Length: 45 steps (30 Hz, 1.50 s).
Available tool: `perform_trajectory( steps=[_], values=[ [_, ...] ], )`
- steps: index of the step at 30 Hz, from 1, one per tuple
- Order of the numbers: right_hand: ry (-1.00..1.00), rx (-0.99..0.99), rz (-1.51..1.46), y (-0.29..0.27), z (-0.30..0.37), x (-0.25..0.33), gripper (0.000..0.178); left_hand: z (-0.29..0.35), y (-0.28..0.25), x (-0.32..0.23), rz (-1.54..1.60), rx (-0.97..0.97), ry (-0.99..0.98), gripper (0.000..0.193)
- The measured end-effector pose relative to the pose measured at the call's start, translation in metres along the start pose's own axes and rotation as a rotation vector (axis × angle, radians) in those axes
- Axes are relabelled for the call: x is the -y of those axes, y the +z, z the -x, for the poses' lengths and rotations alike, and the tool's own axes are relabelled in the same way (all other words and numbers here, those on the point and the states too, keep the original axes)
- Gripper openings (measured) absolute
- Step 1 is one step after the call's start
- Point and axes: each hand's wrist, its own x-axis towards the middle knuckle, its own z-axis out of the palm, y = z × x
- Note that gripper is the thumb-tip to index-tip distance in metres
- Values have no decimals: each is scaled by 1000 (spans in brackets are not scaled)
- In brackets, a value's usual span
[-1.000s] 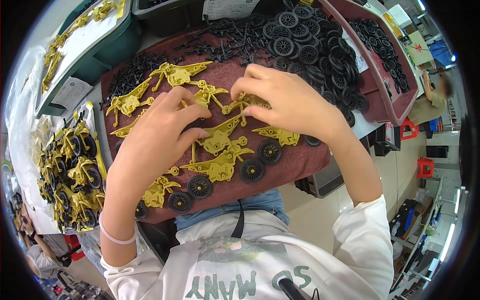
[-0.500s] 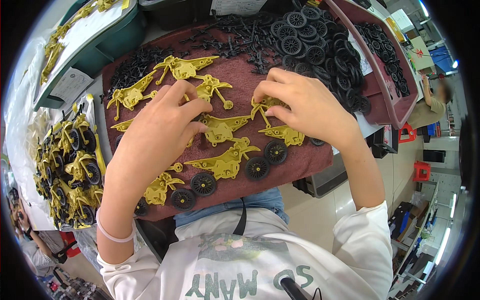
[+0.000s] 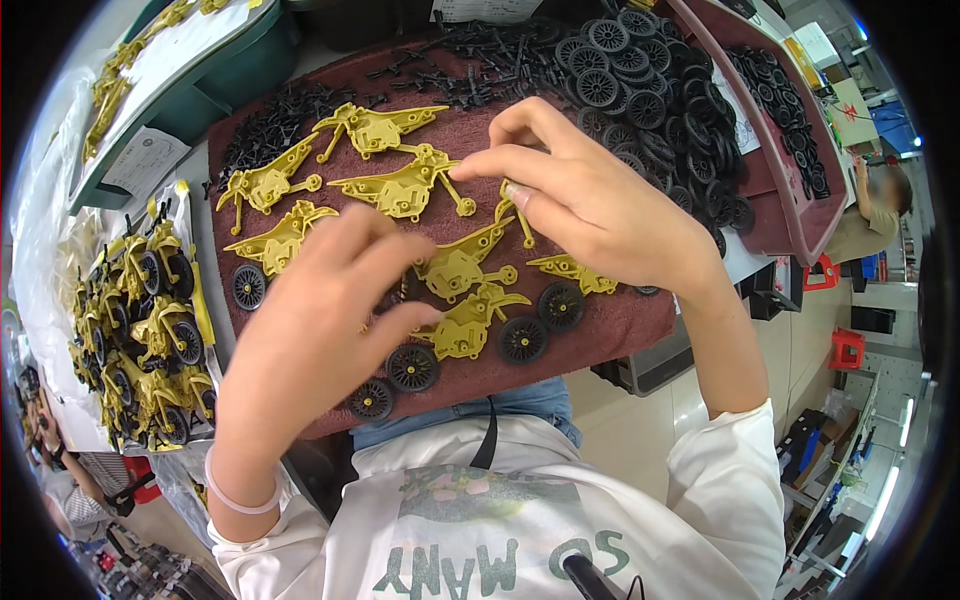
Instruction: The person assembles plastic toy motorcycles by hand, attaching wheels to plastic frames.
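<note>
To the right, a maroon bin (image 3: 785,215) is holding a spread of black spoked wheels (image 3: 795,135), while a green bin (image 3: 237,85) at the left is carrying a white sheet with yellow parts (image 3: 110,95) resting on it. On the maroon towel (image 3: 630,325) I'm counting at least seven yellow motorcycle body halves (image 3: 455,265), lying between and around the hands, with five loose wheels (image 3: 522,340) sitting among them and a sixth peeking out at the right edge. The right hand (image 3: 595,205) is bending its fingers over another yellow piece (image 3: 527,232), partly covering it; I cannot tell whether it is pinching it. The left hand (image 3: 325,295) is blurring, its fingers curling and its thumb standing apart, blocking my view beneath; whether it is grasping anything I cannot tell. A heap of wheels (image 3: 650,100) and small black parts (image 3: 290,130) are crowding the far side, too jumbled for counting. Wheeled yellow motorcycles (image 3: 150,330) are lying close together left of the towel, and two red stools (image 3: 847,349) are standing beyond, near a co-worker (image 3: 882,205).
</note>
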Motion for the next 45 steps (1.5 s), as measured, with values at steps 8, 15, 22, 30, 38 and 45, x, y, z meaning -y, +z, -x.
perform_trajectory(
  steps=[8,15,22,30,38,45],
  values=[
    [-68,43,-60,8,-8,-4,30,0,-19,13,-11,-148,-115,38],
    [-182,-4,237,20,-16,-5,35,1,-11,18,-122,-144,-137,39],
    [-115,-6,213,31,-14,-5,33,12,-9,25,-160,-53,-184,33],
    [-95,-9,258,30,-16,-8,27,15,-11,27,-201,-85,-188,23],
    [-131,-31,354,29,-19,-8,25,2,-12,28,-52,-197,-175,39],
    [-157,-56,388,30,-20,-9,24,-5,9,27,-1,-196,-76,32]
  ],
)
